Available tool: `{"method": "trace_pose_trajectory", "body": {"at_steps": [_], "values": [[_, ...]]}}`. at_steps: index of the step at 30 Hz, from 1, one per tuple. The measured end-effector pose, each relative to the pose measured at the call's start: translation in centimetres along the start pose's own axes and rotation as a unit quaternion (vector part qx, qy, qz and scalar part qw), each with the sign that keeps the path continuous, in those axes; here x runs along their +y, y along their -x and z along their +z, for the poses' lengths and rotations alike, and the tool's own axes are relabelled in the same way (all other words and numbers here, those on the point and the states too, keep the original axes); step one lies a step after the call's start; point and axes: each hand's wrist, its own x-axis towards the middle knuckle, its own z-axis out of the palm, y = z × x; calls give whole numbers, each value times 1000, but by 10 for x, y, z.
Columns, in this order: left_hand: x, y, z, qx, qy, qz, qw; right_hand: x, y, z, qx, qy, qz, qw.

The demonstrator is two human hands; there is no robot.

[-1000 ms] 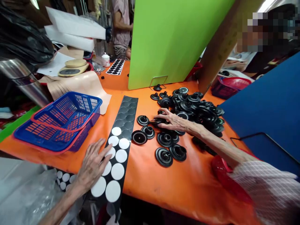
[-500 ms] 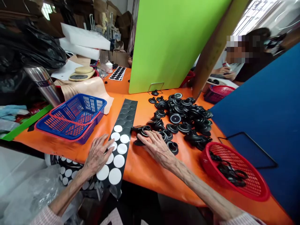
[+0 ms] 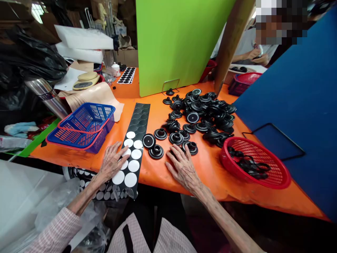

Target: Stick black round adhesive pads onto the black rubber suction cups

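While left hand (image 3: 112,163) stays flat on black strip (image 3: 139,119), fingers spread over white circles (image 3: 133,166), right hand (image 3: 184,168) has just slid off black discs (image 3: 156,152) and back toward near side of worktop (image 3: 155,174). Fingers spread; whether fingertips touch dark part beneath, can't tell. Discs now uncovered just beside strip: small batch within easy reach, seemingly, nearer than main pile (image 3: 210,109).

Orange tabletop (image 3: 155,171) brightly lit, soft sheen near front edge. Bright patch (image 3: 37,13) high at back left, clutter (image 3: 17,15) around it dim. Glints on steel flask (image 3: 50,100). Deep shadow under tabletop. Heaped black parts (image 3: 207,112) lose detail. Wide-angle stretch toward edges; blocky pixels upper right.
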Motion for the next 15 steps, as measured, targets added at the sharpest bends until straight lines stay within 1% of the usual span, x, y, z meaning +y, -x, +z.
{"method": "trace_pose_trajectory", "body": {"at_steps": [3,4,5,6,8,10,12,13,15], "values": [[-1,0,0,-4,4,6,1000,-20,-14,1,56,7,52,997],[-2,1,0,-4,2,9,1000,-29,-22,3,66,-5,63,996],[-3,1,0,-3,-1,12,1000,-38,-33,6,61,-27,71,995],[-5,0,1,-2,-5,16,1000,-46,-45,10,39,-47,82,995],[-9,0,1,-3,-9,29,1000,-55,-66,17,-28,-68,89,993],[-13,-1,1,-7,-6,39,999,-54,-76,21,-79,-68,85,991],[-15,-1,1,-12,1,39,999,-47,-71,20,-89,-52,83,991],[-15,-1,1,-14,3,35,999,-42,-63,18,-77,-44,88,992],[-13,-2,0,-16,6,25,1000,-33,-39,12,-28,-37,105,993]]}}
